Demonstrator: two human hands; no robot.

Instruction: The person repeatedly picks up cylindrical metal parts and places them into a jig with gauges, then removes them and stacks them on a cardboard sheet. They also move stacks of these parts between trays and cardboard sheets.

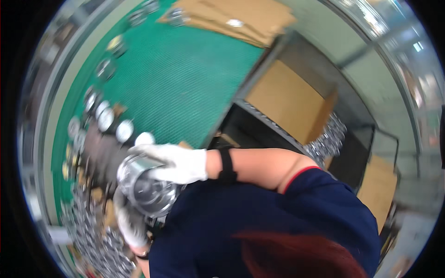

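— Surface?
— A counter (185, 83) covered in ribbed green matting; flattened cardboard (241, 18) is noted.
— Hands?
— A shiny round metal part (146, 183) is gripped between gloved right hand (174, 162) and left hand (130, 224).

- I take the mat (185, 78) as my landmark: round metal parts (105, 118) lie in a row along its left edge.
- Flat cardboard sheets (241, 18) lie on its far end.
- Right of the mat stands an open cardboard box (289, 102).
- At the mat's near-left corner, both hands hold a metal can (146, 185).
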